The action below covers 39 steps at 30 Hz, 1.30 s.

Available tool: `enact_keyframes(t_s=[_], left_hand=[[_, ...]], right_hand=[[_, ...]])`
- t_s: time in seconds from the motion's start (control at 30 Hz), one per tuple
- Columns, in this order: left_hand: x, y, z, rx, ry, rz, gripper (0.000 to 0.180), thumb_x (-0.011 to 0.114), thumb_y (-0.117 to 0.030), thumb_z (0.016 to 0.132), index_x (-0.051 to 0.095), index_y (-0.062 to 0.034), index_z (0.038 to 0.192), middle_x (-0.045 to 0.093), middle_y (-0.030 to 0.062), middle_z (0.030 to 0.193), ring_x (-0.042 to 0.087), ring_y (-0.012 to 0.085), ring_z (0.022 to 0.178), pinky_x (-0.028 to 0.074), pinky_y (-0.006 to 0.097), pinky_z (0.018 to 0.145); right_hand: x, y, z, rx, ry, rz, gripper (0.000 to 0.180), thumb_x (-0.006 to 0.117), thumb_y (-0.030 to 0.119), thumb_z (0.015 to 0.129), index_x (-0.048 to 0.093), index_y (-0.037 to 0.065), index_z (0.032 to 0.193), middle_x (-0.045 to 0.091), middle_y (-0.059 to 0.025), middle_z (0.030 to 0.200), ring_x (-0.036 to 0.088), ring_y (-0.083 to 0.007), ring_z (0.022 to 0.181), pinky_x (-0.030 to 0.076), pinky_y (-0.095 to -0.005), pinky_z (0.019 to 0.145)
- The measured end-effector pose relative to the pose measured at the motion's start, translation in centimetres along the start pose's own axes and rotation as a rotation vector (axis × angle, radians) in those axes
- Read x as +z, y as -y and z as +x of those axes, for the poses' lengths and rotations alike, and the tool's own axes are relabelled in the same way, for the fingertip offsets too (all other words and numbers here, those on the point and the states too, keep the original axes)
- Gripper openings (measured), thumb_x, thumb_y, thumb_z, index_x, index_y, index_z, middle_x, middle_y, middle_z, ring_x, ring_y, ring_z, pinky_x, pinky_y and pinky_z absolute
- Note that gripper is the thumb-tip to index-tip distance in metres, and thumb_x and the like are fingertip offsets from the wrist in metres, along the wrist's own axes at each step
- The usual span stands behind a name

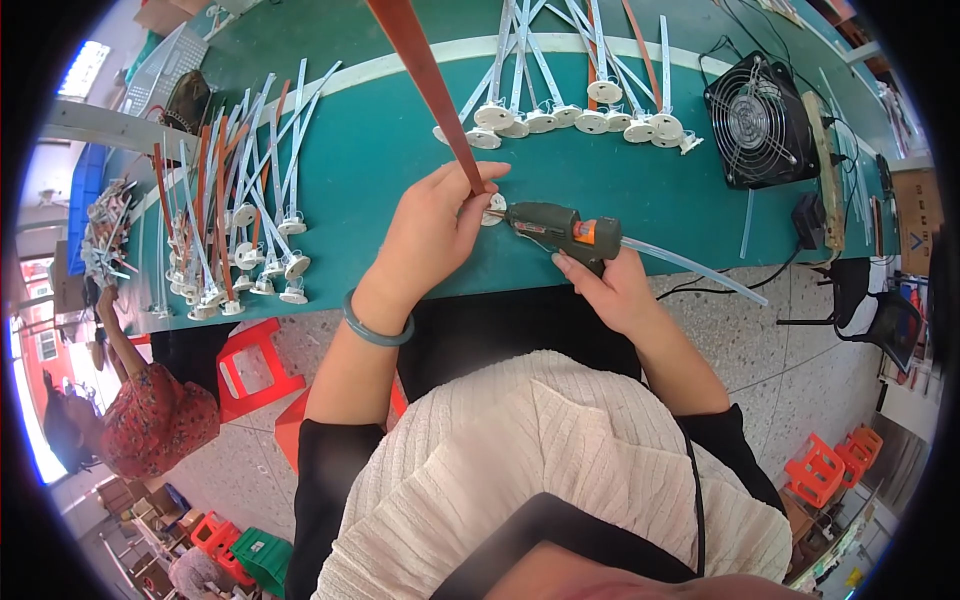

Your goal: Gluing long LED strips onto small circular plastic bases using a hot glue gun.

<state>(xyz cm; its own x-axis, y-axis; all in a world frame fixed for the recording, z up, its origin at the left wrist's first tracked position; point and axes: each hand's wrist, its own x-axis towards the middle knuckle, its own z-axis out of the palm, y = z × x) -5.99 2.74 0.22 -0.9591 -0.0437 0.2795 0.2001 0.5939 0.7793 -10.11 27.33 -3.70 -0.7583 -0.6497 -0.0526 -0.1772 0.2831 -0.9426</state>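
- The green bench [380, 125] lies beneath both sets of fingers; its flat surface should serve as a steady base, best used by keeping the work low against it.
- The long brown strip [428, 85] rises from the left fingers, its lower end pinched between thumb and forefinger. To keep the joint true, it should be held without twisting; its exact tilt is hard to judge in this bent view.
- The dark glue gun [548, 224] sits ahead of the right fingers, pointing toward the left ones, with a clear glue stick [695, 268] out of its back. A slow, even squeeze would likely suit better than a hard one.
- The left hand [430, 232] reaches in with bent elbow, fingers closed on the strip, wrist turned inward.
- The right hand [612, 290] is wrapped around the gun's handle, thumb along its near side; whether the trigger is pressed, I cannot tell.
- The white disc [494, 207] lies just beyond the left thumb tip, at the strip's foot.
- The nozzle [503, 214] is right beside those left fingertips; care with the heat seems wise.
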Motion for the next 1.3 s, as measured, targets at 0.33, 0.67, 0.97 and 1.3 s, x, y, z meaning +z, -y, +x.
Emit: enact_keyframes(t_s=[0.33,0.67,0.97,1.3], left_hand=[[0.1,-0.2,-0.1,-0.022,-0.008,0.016,0.032,0.062,0.010,0.088,0.068,-0.0030,0.117,0.070,0.0118,0.095,0.073,0.0225,0.091,0.059,0.032,0.080],[0.2,-0.1,-0.1,-0.023,-0.025,-0.017,0.031,0.061,0.011,0.087,0.069,-0.0023,0.114,0.070,0.0117,0.095,0.073,0.0222,0.091,0.059,0.031,0.080],[0.3,-0.3,-0.3,0.001,-0.043,-0.017,0.031,0.061,0.012,0.085,0.070,-0.0020,0.112,0.071,0.0116,0.095,0.072,0.0233,0.091,0.057,0.032,0.081],[0.5,0.1,-0.5,0.024,-0.060,-0.003,0.028,0.062,0.011,0.086,0.071,-0.0008,0.110,0.071,0.0116,0.095,0.072,0.0222,0.088,0.057,0.031,0.079]], right_hand=[[-0.1,0.1,0.2,-0.015,-0.054,0.083,0.023,0.067,0.014,0.094,0.064,-0.001,0.112,0.056,0.0015,0.074,0.052,-0.0058,0.059,0.042,-0.0229,0.052],[-0.1,0.3,0.1,0.064,-0.056,0.103,0.028,0.067,0.016,0.093,0.065,0.002,0.118,0.058,-0.0050,0.077,0.050,-0.0159,0.070,0.045,-0.0321,0.067],[-0.4,1.2,0.4,0.156,-0.046,0.190,0.023,0.065,0.018,0.096,0.064,0.000,0.109,0.058,0.0003,0.072,0.055,-0.0071,0.058,0.042,-0.0236,0.051],[-0.2,0.3,-0.2,0.008,-0.078,0.051,0.028,0.065,0.017,0.096,0.063,-0.001,0.118,0.056,0.0011,0.071,0.053,-0.0074,0.057,0.043,-0.0240,0.052]])
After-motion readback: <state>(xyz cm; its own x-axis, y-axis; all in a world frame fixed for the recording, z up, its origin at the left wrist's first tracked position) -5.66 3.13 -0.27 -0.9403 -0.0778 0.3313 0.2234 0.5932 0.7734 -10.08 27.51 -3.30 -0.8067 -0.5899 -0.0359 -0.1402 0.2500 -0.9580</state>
